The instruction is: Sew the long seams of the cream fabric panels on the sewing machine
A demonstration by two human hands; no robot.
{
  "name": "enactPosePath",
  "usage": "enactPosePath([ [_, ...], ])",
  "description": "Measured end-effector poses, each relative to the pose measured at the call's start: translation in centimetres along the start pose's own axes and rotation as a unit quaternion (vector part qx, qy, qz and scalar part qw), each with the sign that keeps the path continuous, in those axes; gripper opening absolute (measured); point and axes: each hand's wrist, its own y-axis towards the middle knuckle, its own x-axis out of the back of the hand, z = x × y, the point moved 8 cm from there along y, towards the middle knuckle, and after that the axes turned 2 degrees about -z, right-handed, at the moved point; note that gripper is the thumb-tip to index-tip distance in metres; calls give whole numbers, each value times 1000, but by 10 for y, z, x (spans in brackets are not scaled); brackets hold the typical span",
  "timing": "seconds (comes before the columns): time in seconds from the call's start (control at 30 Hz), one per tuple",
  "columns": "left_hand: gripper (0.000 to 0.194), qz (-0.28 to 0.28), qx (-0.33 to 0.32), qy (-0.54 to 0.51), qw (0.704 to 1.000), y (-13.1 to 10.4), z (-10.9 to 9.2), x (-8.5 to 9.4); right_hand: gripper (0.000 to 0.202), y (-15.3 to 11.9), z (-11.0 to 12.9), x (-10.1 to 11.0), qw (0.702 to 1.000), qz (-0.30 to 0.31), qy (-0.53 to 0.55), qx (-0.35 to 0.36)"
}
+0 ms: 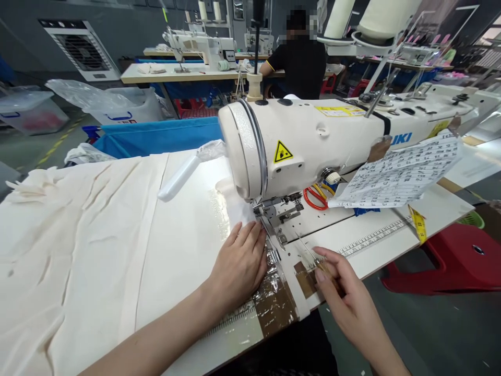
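The right hand was closed in a pinch, thumb against fingers, on a slim pointed tool with a brownish handle. The tool's thin metal tip slanted away from that pinch, up and to the left over the tabletop (a fine thing, easy to miss from across a room).

Left of that grip, the left hand lay palm down, fingers stretched out and nearly together, pinching nothing that I could see. Its fingertips were at the near edge of a small white cloth, close to the needle area of the sewing machine; whether anything lay under the palm, I couldn't tell.

Between the hands a pale strip ran down to the table's near edge. Beyond the right hand's grip were red-handled scissors and a handwritten sheet (crammed with rows), with a red stool off to its right. Well beyond both hands, a person in black sat facing away.
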Motion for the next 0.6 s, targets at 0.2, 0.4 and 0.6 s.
enactPosePath([
  [0.2, 46, 13, 20, -22, 999, 3, 9, -4, 16, 2, 16, -7, 996, -9, -1, 89],
  [0.4, 41, 8, 39, -48, 998, 9, 20, -5, 18, 11, 52, -48, 956, 51, -46, 285],
  [0.6, 38, -39, 20, -62, 997, 8, 22, -1, 23, 20, 63, -75, 910, 18, -246, 334],
])
